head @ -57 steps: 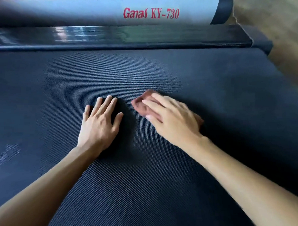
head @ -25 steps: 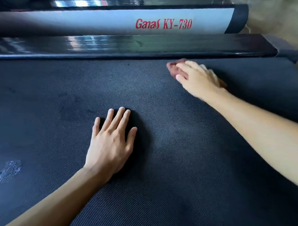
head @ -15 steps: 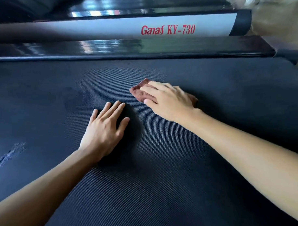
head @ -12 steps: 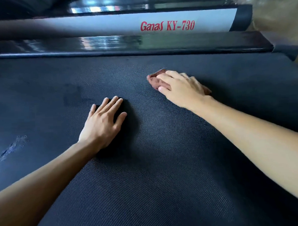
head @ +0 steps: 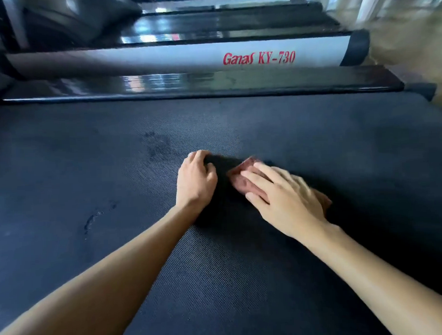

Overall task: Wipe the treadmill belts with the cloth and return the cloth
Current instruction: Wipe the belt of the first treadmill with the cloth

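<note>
A dark textured treadmill belt (head: pixel 313 129) fills most of the head view. On it near the middle lies a small reddish-brown cloth (head: pixel 241 180). My right hand (head: pixel 286 200) lies flat on the cloth with straight fingers and presses it onto the belt, so only the cloth's left end and a bit by the wrist show. Just left of the cloth is my left hand (head: pixel 195 180), resting on the belt with its fingers curled under and nothing in it.
A glossy black side rail (head: pixel 199 84) borders the belt's far edge. Behind it runs a neighbouring treadmill's silver rail (head: pixel 161 59) lettered "Ganas KY-730". The floor (head: pixel 410 35) shows at the upper right. Dull smudges (head: pixel 159 147) mark the belt left of my hands.
My right hand has slid the cloth back from near the far rail toward the belt's middle. My left hand, flat before, has curled its fingers.
</note>
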`<state>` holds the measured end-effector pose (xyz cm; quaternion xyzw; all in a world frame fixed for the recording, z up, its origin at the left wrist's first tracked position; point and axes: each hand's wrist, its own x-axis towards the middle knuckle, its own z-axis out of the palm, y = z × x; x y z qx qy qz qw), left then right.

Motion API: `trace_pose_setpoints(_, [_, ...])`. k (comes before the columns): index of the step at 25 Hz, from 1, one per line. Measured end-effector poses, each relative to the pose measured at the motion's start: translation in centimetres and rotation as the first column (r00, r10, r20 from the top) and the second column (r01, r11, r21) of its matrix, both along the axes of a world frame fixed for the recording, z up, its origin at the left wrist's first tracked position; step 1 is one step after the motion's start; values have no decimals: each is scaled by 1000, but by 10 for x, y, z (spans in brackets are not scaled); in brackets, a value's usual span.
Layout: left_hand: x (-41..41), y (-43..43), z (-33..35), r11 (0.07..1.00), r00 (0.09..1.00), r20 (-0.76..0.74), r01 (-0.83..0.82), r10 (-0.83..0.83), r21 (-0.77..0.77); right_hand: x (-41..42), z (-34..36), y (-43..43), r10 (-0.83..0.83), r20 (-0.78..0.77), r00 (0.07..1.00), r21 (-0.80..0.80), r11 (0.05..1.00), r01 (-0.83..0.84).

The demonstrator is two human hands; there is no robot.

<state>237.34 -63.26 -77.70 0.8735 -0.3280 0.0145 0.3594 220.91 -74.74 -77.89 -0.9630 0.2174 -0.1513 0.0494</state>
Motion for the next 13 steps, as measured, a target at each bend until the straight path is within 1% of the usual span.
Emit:
trace_pose_setpoints(1, [2, 15, 0, 999, 1000, 25, -13, 12, 49, -11, 1, 2, -43, -36, 998, 12, 999, 43])
trace_pose_setpoints(3, [17, 60, -3, 984, 986, 169, -25, -5, 176, -7, 5, -6, -177, -92, 980, 35, 983, 181])
trace_pose_setpoints(5, [44, 115, -5, 960, 961, 276, -53, -26, 274, 33, 5, -10, -283, -104, 953, 33, 957, 288])
trace_pose_setpoints(6, [58, 140, -6, 941, 959, 283, -68, -30, 330, 57, 6, -4, -300, -125, 946, 51, 950, 308])
trace_pose_setpoints(7, [70, 158, -8, 920, 965, 260, -78, -27, 384, 81, 8, 13, -284, -133, 949, 69, 953, 295])
trace_pose_setpoints(9, [87, 182, -16, 898, 976, 216, -60, -40, 436, 111, 1, 73, -159, -67, 985, 58, 985, 163])
trace_pose_setpoints(10, [90, 185, -20, 902, 973, 220, -38, -63, 429, 108, -3, 110, -72, -22, 997, 54, 996, 73])
trace_pose_setpoints(12, [94, 187, -24, 919, 969, 227, -5, -92, 395, 67, -6, 164, 83, 22, 996, 68, 994, -85])
trace_pose_setpoints(13, [94, 187, -26, 920, 971, 218, 6, -99, 391, 40, -4, 173, 109, 19, 994, 77, 991, -110])
